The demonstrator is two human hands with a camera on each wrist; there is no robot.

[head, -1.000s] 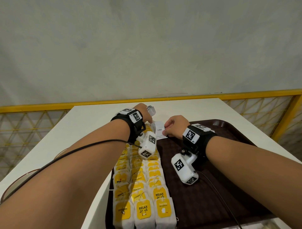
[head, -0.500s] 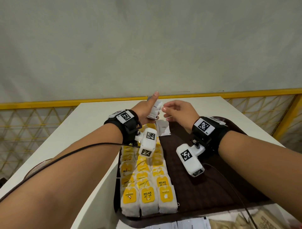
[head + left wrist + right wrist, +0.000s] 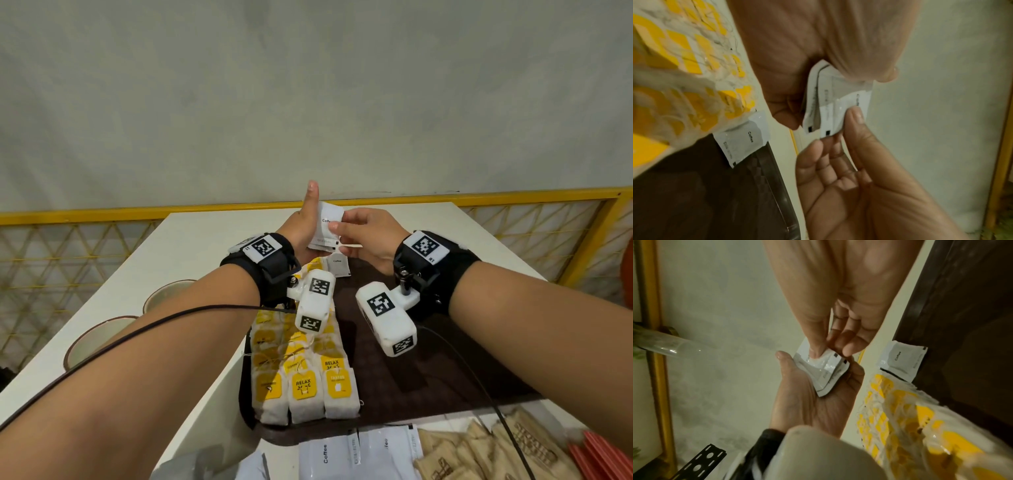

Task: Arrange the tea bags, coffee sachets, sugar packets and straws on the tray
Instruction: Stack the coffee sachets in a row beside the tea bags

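Holding a small stack of coffee sachets (image 3: 325,229) above the tray's (image 3: 428,377) far edge, at about 12 o'clock from us, we have both hands meeting on it. Our left hand (image 3: 301,233) cradles the stack in its curled fingers with the thumb sticking straight up. Our right hand (image 3: 366,236) pinches the front sachet between thumb and forefinger; its other fingers hang loosely curled.

In the wrist views the sachets (image 3: 835,104) look like flat white foil squares, slightly glossy and creased, each printed with the word "Coffee" in dark letters, a line of smaller grey text we cannot read, and a small black square at one corner. At least two are fanned apart in the left palm (image 3: 818,395), the right thumb (image 3: 816,344) pressing on the top one.

One more sachet, the placed sachet (image 3: 337,267), lies flat on the tray at its far end, just beside the far end of the tea bags (image 3: 301,377). Those tea bags fill the tray's 9 o'clock side in three neat rows running away from us, white paper pouches with yellow tags, some reading "RELAX".

The tray is dark brown with a textured floor, and its 3 o'clock half is bare. At 6 o'clock, off the tray on the table (image 3: 191,260), lie spare sachets (image 3: 356,452), brown sugar packets (image 3: 486,452) and something red (image 3: 603,455) at the frame's corner. Two cups (image 3: 99,339) stand on the table at 9 o'clock.
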